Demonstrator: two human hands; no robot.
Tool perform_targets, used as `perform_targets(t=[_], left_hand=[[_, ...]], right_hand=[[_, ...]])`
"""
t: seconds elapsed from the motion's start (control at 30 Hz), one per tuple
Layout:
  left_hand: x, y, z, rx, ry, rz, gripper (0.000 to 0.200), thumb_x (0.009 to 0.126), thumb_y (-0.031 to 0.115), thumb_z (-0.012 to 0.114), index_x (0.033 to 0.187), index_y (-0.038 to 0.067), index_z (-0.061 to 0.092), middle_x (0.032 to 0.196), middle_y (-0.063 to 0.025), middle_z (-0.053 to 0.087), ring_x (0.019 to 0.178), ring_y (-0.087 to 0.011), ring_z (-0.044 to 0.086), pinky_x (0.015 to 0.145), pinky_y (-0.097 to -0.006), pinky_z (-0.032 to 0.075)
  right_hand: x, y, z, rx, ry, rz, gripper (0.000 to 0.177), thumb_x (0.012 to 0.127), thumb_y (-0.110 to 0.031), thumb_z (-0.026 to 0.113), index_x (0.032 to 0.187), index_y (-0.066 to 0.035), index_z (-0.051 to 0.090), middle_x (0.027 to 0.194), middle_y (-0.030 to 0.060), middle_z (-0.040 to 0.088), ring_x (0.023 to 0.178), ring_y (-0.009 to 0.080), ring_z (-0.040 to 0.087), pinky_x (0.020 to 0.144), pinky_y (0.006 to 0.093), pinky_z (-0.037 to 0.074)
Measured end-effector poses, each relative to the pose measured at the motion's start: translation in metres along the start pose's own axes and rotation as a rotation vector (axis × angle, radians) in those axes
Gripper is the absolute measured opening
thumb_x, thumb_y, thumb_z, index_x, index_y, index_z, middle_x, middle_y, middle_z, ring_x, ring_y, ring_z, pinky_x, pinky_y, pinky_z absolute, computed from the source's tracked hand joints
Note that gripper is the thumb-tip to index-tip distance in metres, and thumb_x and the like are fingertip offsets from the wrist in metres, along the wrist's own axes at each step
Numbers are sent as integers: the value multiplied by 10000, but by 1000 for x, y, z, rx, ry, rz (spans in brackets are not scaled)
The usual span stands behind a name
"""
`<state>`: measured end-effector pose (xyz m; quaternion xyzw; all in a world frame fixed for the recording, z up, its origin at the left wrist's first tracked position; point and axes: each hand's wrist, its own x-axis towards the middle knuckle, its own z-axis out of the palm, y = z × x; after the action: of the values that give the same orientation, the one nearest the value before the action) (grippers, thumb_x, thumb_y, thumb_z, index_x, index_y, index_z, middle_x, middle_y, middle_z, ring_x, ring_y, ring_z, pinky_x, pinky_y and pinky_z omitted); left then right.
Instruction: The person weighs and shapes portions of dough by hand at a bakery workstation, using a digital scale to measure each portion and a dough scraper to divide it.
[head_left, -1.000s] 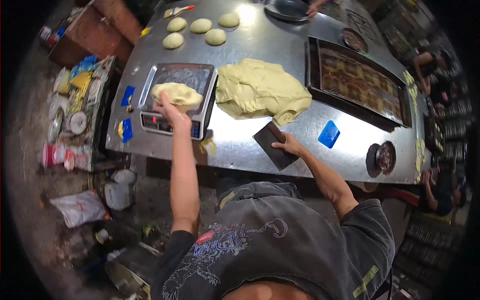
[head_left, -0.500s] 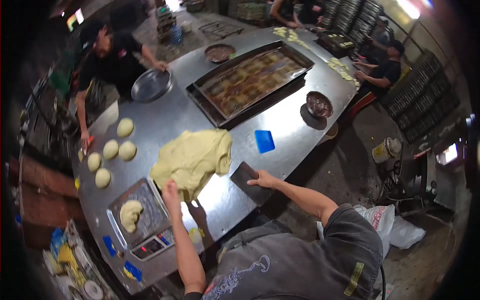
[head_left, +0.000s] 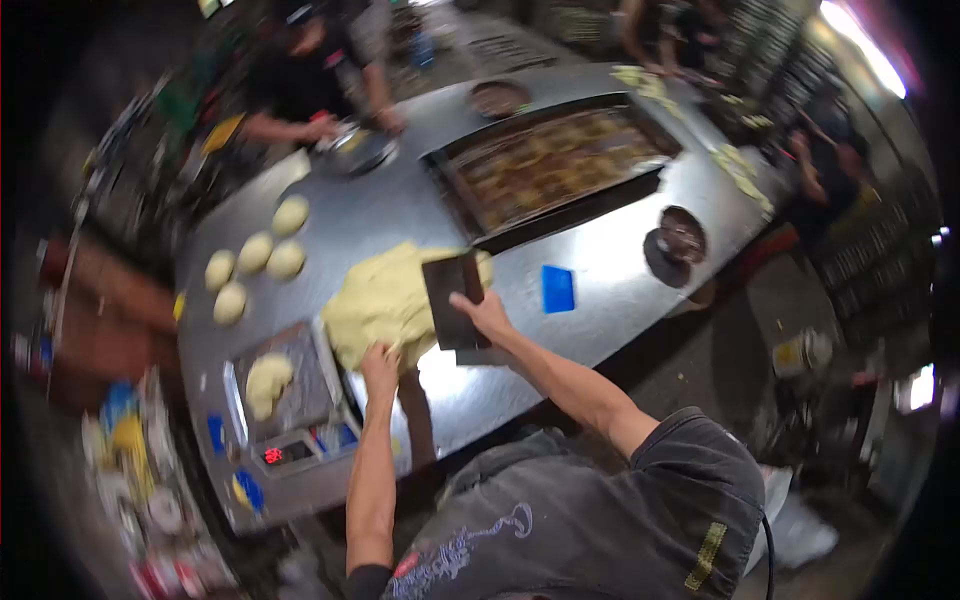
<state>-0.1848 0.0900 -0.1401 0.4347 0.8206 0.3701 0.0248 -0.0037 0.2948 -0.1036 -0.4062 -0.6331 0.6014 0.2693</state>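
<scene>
Dough [head_left: 375, 301] sits pinched in the left hand [head_left: 379, 368], scraper [head_left: 444, 288] gripped in the right hand [head_left: 486, 316]! An upright blade cuts cleanest.

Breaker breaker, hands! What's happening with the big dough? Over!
Left hand at near edge of big dough, grip blurred. Right hand holding dark scraper over dough's right side. Small dough piece on scale. Nothing seen blocking either hand.
</scene>
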Motion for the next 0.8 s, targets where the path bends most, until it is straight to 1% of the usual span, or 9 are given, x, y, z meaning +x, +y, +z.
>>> perform_targets(t=[0.03,0.1,0.17,0.2,0.3,0.43,0.57,0.7,0.8], left_hand=[[-4,13,-12,-63,23,-44,147,823,114,730,841,-12,655,831,-186,638,811,-373,620,741,-450,486],[-17,42,-35,-189,86,-199,203,886,218,715,936,21,712,878,-164,683,824,-339,662,737,-409,506],[-31,58,-57,-245,242,-212,196,909,220,686,976,37,710,913,-142,704,816,-288,676,735,-366,513],[-41,64,-68,-296,324,-277,199,931,221,666,974,30,699,871,-117,697,777,-218,662,722,-342,510],[-84,44,-82,-834,471,-692,221,990,272,619,1045,69,684,943,-15,676,858,-95,591,810,-267,469],[-150,7,-100,-1427,629,-1251,411,994,445,544,1255,128,550,1187,-24,600,1048,-177,589,966,-371,425],[-120,-4,-149,-1256,699,-833,534,979,419,589,1384,100,448,1354,-86,494,1213,-248,499,983,-384,437],[-39,-21,-202,-473,963,-283,632,963,327,603,1498,98,355,1414,-179,425,1251,-319,487,1047,-453,408],[-6,-77,-210,237,741,-280,632,940,317,612,1487,90,393,1484,-229,376,1345,-403,416,1111,-488,352]], right_hand=[[-3,-5,27,70,-53,-58,440,863,-309,787,1100,38,657,942,79,699,832,152,634,731,332,531],[-6,25,79,67,-490,-57,449,850,-296,797,1114,34,648,935,84,701,850,154,636,743,338,530],[-27,38,111,-199,-869,-229,458,835,-285,808,1122,27,633,960,98,706,897,167,641,793,352,525],[-41,14,115,-465,-988,-144,479,830,-279,811,1150,29,629,1017,122,707,956,183,642,860,365,510],[-50,50,128,-110,-933,53,512,862,-259,789,1246,30,612,1069,81,702,931,179,657,814,342,540],[-23,38,110,-138,-717,239,479,882,-250,769,1213,61,616,1047,118,708,885,189,670,793,333,542],[-8,11,93,-30,-540,267,440,894,-216,764,1221,42,622,1084,109,699,912,200,674,818,330,541],[12,17,81,74,-399,271,462,902,-194,754,1259,49,588,1122,118,678,951,216,665,849,335,536],[12,11,72,124,-337,270,458,902,-192,755,1245,60,587,1121,121,678,947,220,664,846,337,535]])
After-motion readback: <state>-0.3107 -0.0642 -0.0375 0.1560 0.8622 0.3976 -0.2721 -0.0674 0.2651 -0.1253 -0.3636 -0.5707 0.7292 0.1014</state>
